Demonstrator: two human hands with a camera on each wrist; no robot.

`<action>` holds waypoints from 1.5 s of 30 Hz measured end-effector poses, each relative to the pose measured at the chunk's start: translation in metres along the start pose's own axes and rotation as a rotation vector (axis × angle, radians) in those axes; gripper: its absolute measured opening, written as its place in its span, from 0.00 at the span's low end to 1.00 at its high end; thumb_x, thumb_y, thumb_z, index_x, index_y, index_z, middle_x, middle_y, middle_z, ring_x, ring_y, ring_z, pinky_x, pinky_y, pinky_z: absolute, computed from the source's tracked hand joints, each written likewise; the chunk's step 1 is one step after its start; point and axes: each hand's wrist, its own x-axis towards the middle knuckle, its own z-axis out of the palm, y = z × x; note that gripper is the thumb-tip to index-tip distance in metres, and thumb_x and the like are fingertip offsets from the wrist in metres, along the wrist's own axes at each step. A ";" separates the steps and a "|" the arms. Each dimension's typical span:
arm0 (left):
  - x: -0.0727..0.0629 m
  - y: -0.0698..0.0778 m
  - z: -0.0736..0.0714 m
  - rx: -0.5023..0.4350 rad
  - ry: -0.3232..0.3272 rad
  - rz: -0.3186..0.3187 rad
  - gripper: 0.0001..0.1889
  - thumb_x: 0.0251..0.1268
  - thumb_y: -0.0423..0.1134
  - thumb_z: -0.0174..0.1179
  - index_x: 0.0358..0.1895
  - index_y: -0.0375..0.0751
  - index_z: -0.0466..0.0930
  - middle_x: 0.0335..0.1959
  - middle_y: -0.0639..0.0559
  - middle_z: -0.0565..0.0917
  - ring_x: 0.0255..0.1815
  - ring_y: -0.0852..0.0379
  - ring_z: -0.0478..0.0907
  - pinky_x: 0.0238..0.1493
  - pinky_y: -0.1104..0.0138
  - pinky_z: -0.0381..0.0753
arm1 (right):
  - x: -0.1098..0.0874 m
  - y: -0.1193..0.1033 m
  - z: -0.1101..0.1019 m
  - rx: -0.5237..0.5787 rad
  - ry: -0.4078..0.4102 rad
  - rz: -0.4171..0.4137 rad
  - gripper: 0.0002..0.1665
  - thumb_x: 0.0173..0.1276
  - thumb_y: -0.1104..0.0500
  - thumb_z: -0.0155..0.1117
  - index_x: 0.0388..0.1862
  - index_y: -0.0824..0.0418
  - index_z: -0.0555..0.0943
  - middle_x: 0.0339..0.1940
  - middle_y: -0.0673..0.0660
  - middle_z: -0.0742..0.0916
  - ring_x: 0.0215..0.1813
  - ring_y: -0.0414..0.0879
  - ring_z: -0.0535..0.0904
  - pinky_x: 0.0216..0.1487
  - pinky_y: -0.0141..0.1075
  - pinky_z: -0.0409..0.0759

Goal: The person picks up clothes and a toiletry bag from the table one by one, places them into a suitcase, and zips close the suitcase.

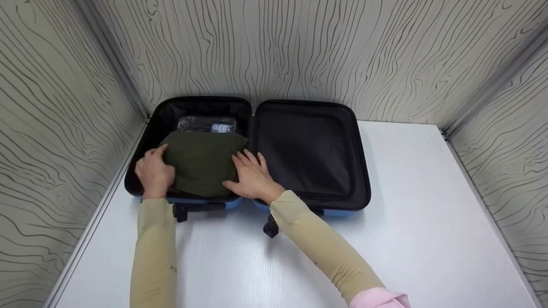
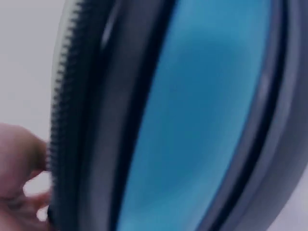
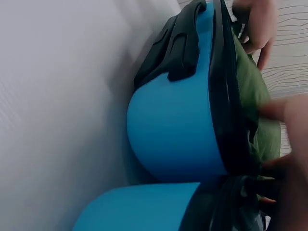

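Dark green cloth (image 1: 201,164) in open suitcase (image 1: 306,154)

Tan sleeves (image 1: 154,256) (small lettering (image 1: 173,269)), pink cuff (image 1: 379,298)

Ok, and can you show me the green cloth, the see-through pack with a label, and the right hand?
Green cloth (image 1: 203,162): head view, the middle of its top.
See-through pack (image 1: 201,124): head view, its clear part beside the label.
Right hand (image 1: 253,179): head view, its back.
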 end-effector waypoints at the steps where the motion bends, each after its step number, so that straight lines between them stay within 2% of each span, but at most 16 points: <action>1: 0.000 0.002 -0.001 0.053 -0.047 0.030 0.35 0.67 0.24 0.45 0.80 0.38 0.58 0.77 0.29 0.56 0.73 0.26 0.53 0.76 0.41 0.41 | 0.000 0.000 0.000 -0.010 -0.014 -0.001 0.48 0.75 0.34 0.55 0.83 0.58 0.57 0.82 0.55 0.61 0.83 0.51 0.46 0.78 0.54 0.39; 3: 0.000 0.005 -0.002 0.133 -0.137 0.062 0.34 0.68 0.25 0.44 0.80 0.35 0.57 0.77 0.26 0.55 0.72 0.23 0.55 0.75 0.41 0.45 | 0.000 -0.001 0.001 -0.028 -0.041 0.000 0.49 0.75 0.33 0.54 0.83 0.58 0.55 0.83 0.55 0.59 0.83 0.51 0.43 0.78 0.54 0.37; 6: 0.002 0.006 -0.002 0.174 -0.237 0.062 0.35 0.69 0.27 0.43 0.80 0.33 0.52 0.77 0.24 0.53 0.69 0.22 0.59 0.71 0.39 0.56 | 0.001 -0.003 0.003 -0.059 -0.069 0.009 0.49 0.76 0.33 0.53 0.84 0.58 0.53 0.83 0.55 0.57 0.83 0.52 0.39 0.78 0.54 0.37; 9: 0.004 0.004 0.000 0.123 -0.304 0.046 0.36 0.70 0.27 0.41 0.81 0.33 0.47 0.78 0.24 0.49 0.71 0.24 0.57 0.70 0.40 0.60 | 0.001 -0.005 0.005 -0.093 -0.080 0.021 0.49 0.77 0.33 0.50 0.84 0.58 0.52 0.84 0.55 0.56 0.83 0.52 0.37 0.78 0.54 0.37; 13: 0.005 -0.001 0.004 0.035 -0.328 0.047 0.36 0.70 0.26 0.38 0.82 0.34 0.43 0.78 0.23 0.47 0.76 0.27 0.50 0.73 0.43 0.56 | 0.001 -0.005 0.010 -0.128 -0.078 0.035 0.49 0.78 0.32 0.47 0.84 0.58 0.51 0.84 0.56 0.55 0.83 0.53 0.36 0.78 0.54 0.38; 18: 0.001 -0.007 0.010 0.055 -0.255 0.077 0.35 0.72 0.28 0.38 0.82 0.33 0.44 0.76 0.21 0.50 0.73 0.25 0.54 0.72 0.42 0.57 | 0.001 -0.002 0.010 -0.054 -0.060 0.027 0.48 0.78 0.34 0.51 0.84 0.59 0.53 0.84 0.55 0.55 0.83 0.51 0.35 0.78 0.53 0.40; 21: -0.001 -0.010 0.012 0.055 -0.204 0.091 0.34 0.73 0.30 0.38 0.81 0.31 0.45 0.76 0.21 0.49 0.74 0.24 0.51 0.73 0.40 0.54 | 0.001 0.001 0.007 0.008 -0.039 0.014 0.48 0.76 0.35 0.55 0.83 0.59 0.56 0.83 0.55 0.56 0.83 0.49 0.38 0.78 0.53 0.43; 25: -0.003 -0.011 0.009 -0.006 -0.147 0.098 0.34 0.73 0.32 0.41 0.80 0.27 0.48 0.77 0.22 0.47 0.77 0.25 0.45 0.74 0.40 0.49 | -0.001 0.006 0.000 0.114 -0.003 -0.004 0.47 0.75 0.36 0.58 0.82 0.58 0.58 0.83 0.55 0.57 0.83 0.50 0.43 0.78 0.51 0.46; 29: -0.006 -0.012 0.003 -0.062 -0.100 0.093 0.33 0.74 0.34 0.45 0.79 0.25 0.51 0.77 0.23 0.49 0.77 0.26 0.46 0.74 0.40 0.51 | -0.008 0.014 -0.009 0.240 0.071 -0.030 0.44 0.75 0.38 0.59 0.81 0.57 0.61 0.81 0.56 0.62 0.81 0.52 0.52 0.77 0.50 0.49; 34: -0.013 -0.011 -0.003 -0.086 -0.015 0.092 0.33 0.75 0.37 0.50 0.79 0.28 0.54 0.77 0.25 0.52 0.76 0.27 0.48 0.74 0.39 0.50 | -0.019 0.035 -0.022 0.316 0.185 -0.038 0.40 0.75 0.42 0.61 0.79 0.58 0.66 0.78 0.57 0.68 0.78 0.52 0.59 0.75 0.49 0.55; 40: -0.023 -0.016 -0.004 -0.079 0.115 0.061 0.35 0.74 0.38 0.52 0.79 0.29 0.53 0.78 0.27 0.51 0.78 0.30 0.46 0.76 0.43 0.41 | -0.037 0.063 -0.034 0.374 0.304 -0.024 0.37 0.75 0.45 0.63 0.76 0.61 0.70 0.74 0.60 0.72 0.74 0.55 0.65 0.72 0.53 0.60; 45: -0.026 -0.025 -0.002 -0.080 0.185 -0.019 0.37 0.74 0.40 0.52 0.80 0.28 0.49 0.78 0.25 0.50 0.78 0.29 0.44 0.76 0.42 0.40 | -0.055 0.085 -0.043 0.444 0.371 0.029 0.34 0.76 0.48 0.64 0.74 0.61 0.72 0.71 0.59 0.75 0.72 0.56 0.67 0.71 0.54 0.60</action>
